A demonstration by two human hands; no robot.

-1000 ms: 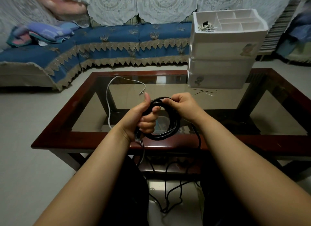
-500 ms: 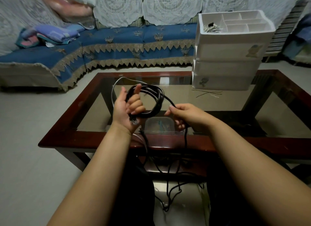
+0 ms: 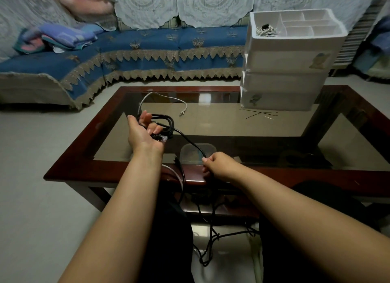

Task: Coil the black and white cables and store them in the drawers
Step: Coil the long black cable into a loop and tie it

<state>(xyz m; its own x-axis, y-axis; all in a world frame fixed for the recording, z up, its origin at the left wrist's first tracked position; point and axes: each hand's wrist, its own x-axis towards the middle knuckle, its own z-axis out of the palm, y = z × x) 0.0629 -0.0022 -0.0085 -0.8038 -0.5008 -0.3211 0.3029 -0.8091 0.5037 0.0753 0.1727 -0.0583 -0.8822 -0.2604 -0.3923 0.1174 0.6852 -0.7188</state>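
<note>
We hold the black cable (image 3: 168, 122) in both hands above the near half of the glass-topped table (image 3: 242, 124). Its coiled part sits in our left hand (image 3: 143, 133), palm up, with the fingers curled round several flattened loops whose long axis runs left to right. A clear connector shows at the heel of that palm, pointing right. From the coil one strand runs down and to the right, toward us, to our right hand (image 3: 219, 164), which pinches it between thumb and fingertips just above the table's near rail. Below that hand the cable drops over the edge and lies in loose tangled loops on the floor between our knees.

The white cable (image 3: 160, 96) lies on the glass beyond our left hand, curving in an open arc from left to right, its plug end pointing toward us and to the right. Another stretch of it hangs over the near rail beside our left forearm.

At the far right of the table stands the white drawer unit (image 3: 285, 72), three drawers stacked, all closed. Its top is an open tray with dividers; the left compartment holds a small bundle of thin ties with something dark on it. A few thin ties (image 3: 261, 114) lie crossed on the glass just in front of the unit. Under the glass, near our right hand, we see a clear plastic box (image 3: 194, 154); we cannot tell its contents.
</note>
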